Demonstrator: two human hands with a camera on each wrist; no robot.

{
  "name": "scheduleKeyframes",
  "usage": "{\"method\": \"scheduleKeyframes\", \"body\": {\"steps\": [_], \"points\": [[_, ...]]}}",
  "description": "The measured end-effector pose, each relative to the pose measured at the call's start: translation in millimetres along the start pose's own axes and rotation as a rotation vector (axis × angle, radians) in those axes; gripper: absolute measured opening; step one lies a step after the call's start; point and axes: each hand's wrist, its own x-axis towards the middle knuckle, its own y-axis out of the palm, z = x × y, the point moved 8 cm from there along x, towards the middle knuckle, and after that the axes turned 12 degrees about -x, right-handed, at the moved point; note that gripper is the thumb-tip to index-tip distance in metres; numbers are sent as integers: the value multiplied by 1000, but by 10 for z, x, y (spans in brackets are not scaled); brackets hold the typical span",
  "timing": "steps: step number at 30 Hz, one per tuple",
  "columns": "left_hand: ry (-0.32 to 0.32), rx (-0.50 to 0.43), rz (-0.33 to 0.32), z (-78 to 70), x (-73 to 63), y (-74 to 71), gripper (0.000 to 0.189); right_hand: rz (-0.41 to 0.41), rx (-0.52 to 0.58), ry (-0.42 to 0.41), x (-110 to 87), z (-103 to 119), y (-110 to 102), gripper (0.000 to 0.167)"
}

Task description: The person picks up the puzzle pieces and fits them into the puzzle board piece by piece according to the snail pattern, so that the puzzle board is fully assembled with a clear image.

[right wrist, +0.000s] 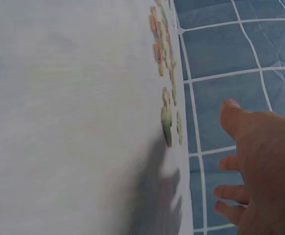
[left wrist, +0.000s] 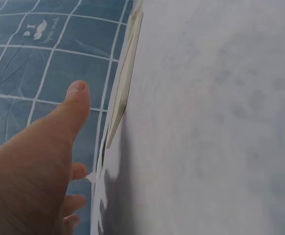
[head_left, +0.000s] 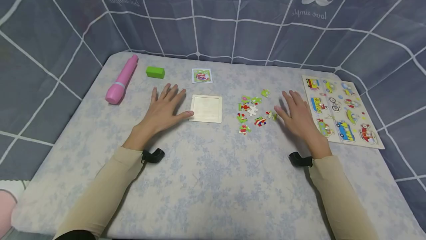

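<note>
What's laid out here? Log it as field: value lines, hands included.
left hand: fingers spread, holds nothing, near the tray
right hand: fingers extended, holds nothing, near the pieces
tray: square, cream, between the hands
pieces: loose jigsaw, one showing white, between tray and right hand
card: small, pictured, beyond the tray
block: green, left of the card
pink tube: far left
board: vehicle pictures, right of right hand

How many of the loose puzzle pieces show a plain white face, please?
1: the plain white piece lies among the coloured pieces, between the square tray and the right hand. Another could be hidden where pieces crowd together.
</note>
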Motion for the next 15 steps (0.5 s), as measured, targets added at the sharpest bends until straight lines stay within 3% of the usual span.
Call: {"method": "scheduleKeyframes", "body": {"steps": [7, 15], "points": [[20, -54, 93, -222, 214, 215, 95, 38, 66, -34, 354, 65, -1, 62], [59, -73, 78, -240, 199, 325, 101, 41, 79, -79, 648, 189, 64, 57]]}}
